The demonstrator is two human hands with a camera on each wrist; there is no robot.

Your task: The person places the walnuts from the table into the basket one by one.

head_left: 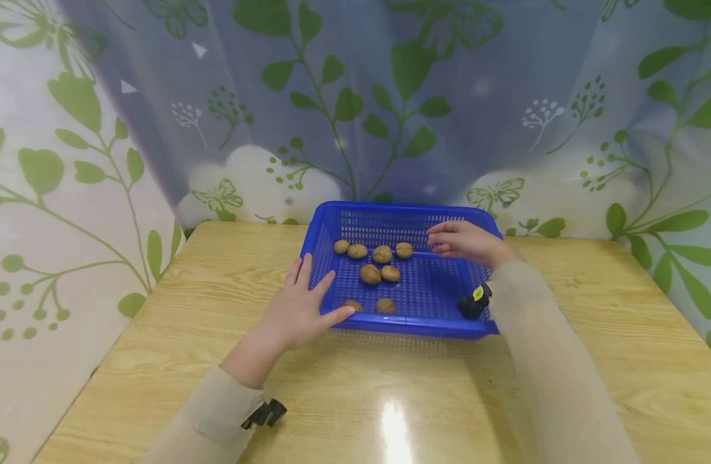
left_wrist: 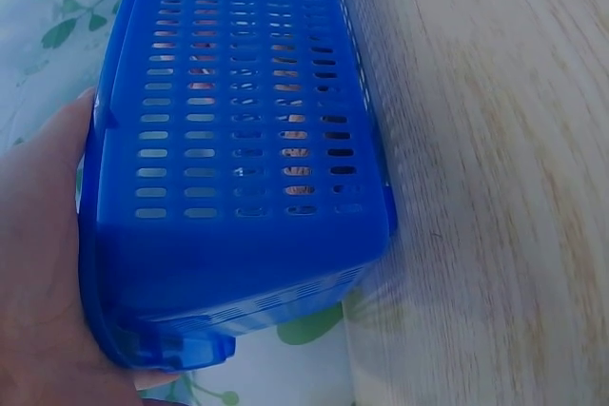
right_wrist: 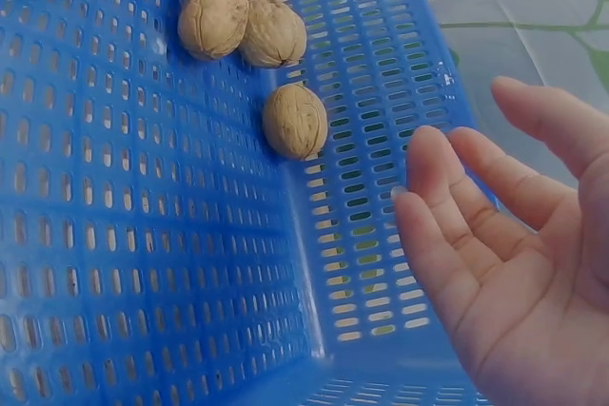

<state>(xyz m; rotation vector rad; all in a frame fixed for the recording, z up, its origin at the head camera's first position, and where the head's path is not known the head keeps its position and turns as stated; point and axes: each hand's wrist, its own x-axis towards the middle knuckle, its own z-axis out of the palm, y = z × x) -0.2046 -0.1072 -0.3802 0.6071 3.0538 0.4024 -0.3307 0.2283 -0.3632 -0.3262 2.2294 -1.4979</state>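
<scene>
A blue plastic basket [head_left: 413, 325] with slotted walls sits on the table, several walnuts [head_left: 381, 254] lying loose on its floor. My left hand [head_left: 297, 309] rests at the basket's near left corner, fingers spread and straight along the rim; the left wrist view has that hand [left_wrist: 43, 263] against the rim. Above the basket's right side hovers my right hand [head_left: 465, 241], its fingers slightly bent. In the right wrist view nothing lies in that hand [right_wrist: 523, 244], and a single walnut [right_wrist: 295, 122] is nearest to it, apart from the fingertips.
The basket stands toward the back of a wooden table [head_left: 355, 393]. Behind it hangs a curtain [head_left: 379, 116] printed with leaves and butterflies, close to the basket's far rim. Black straps [head_left: 265, 414] with small devices sit on both wrists.
</scene>
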